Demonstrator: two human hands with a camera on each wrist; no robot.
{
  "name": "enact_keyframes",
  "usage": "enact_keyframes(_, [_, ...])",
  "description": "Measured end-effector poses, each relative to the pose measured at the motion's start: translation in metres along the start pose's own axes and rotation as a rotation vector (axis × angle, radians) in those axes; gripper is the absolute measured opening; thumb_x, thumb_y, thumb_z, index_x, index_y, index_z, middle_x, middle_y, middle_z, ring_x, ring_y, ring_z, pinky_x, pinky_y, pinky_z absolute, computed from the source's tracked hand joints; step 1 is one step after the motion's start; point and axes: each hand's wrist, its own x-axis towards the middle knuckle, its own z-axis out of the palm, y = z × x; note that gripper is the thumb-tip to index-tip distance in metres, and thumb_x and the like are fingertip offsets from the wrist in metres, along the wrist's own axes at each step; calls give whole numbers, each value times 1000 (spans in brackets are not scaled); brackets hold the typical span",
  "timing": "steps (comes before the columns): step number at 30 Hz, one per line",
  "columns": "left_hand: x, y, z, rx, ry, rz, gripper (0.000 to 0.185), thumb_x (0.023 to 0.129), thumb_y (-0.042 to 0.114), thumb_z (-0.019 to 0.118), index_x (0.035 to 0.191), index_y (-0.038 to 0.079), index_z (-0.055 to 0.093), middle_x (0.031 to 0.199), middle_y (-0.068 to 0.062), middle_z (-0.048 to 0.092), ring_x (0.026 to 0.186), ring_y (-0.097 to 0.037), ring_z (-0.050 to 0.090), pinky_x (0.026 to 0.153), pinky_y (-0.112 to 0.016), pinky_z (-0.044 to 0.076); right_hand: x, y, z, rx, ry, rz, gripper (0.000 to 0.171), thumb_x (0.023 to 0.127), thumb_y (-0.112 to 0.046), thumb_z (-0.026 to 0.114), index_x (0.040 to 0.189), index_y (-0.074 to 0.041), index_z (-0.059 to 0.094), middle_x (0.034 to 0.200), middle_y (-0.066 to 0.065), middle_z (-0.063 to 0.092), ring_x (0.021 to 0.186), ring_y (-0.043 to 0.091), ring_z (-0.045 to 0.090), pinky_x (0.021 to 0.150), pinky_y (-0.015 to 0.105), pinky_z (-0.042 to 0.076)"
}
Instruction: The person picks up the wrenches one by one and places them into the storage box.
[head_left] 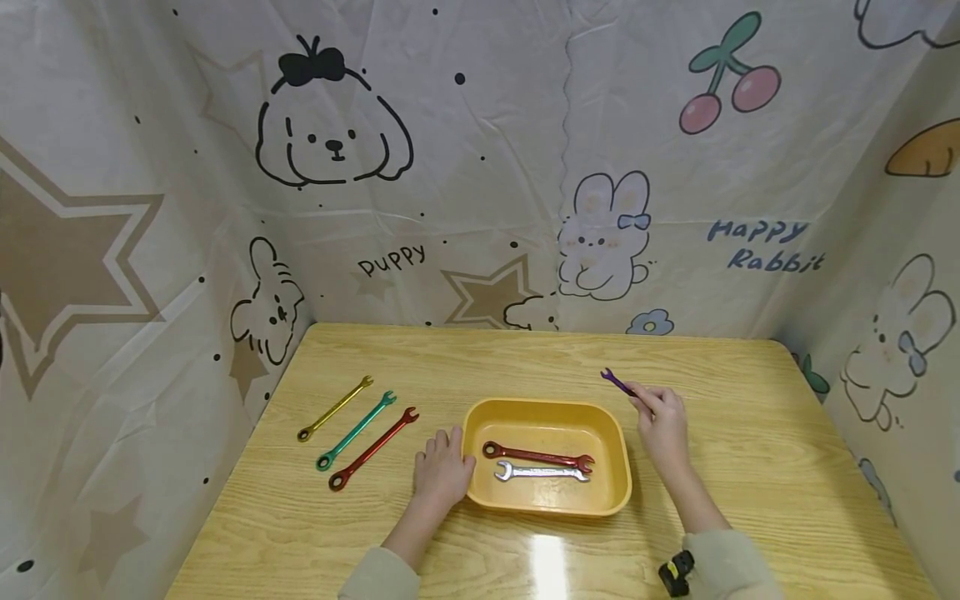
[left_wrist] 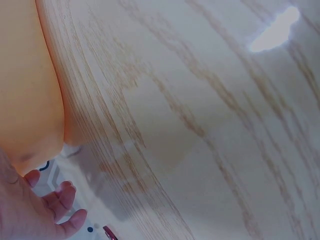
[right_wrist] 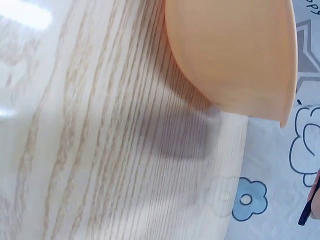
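At the left of the head view three wrenches lie side by side on the tabletop (head_left: 750, 433): a yellow wrench (head_left: 334, 408), a green wrench (head_left: 356, 431) and a red wrench (head_left: 372, 448), all well apart from the hands. Right of them the left hand (head_left: 442, 468) rests flat with relaxed fingers against the left wall of the yellow tray (head_left: 480, 417), which holds a second red wrench (head_left: 537, 456) and a silver wrench (head_left: 542, 473). Further right, just beyond the tray's upper right corner, the right hand (head_left: 662, 421) pinches one end of a purple wrench (head_left: 617, 382), its grip narrow around the handle. The step in hand seems to be moving this wrench between tray and tabletop; which way cannot be told. Any next move calls for a steady tray and a firm pinch.
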Motion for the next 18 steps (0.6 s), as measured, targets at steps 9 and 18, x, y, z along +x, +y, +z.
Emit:
enact_keyframes(9, [0,0,0,-5,7,0,30,88,29,52,110,10,42,92,-10,42,83,-26,41,71,-42,36,1,-16,9,15,-50,-19,20,74,8,67,92,0,72,77,19,56,73,34,49,64,39,37])
enact_keyframes(18, [0,0,1,-11,5,-7,32,88,29,52,112,10,42,93,-10,42,84,-26,42,73,-43,36,-3,-21,20,22,-97,-28,20,74,6,68,93,-2,72,77,13,54,73,29,47,65,37,36])
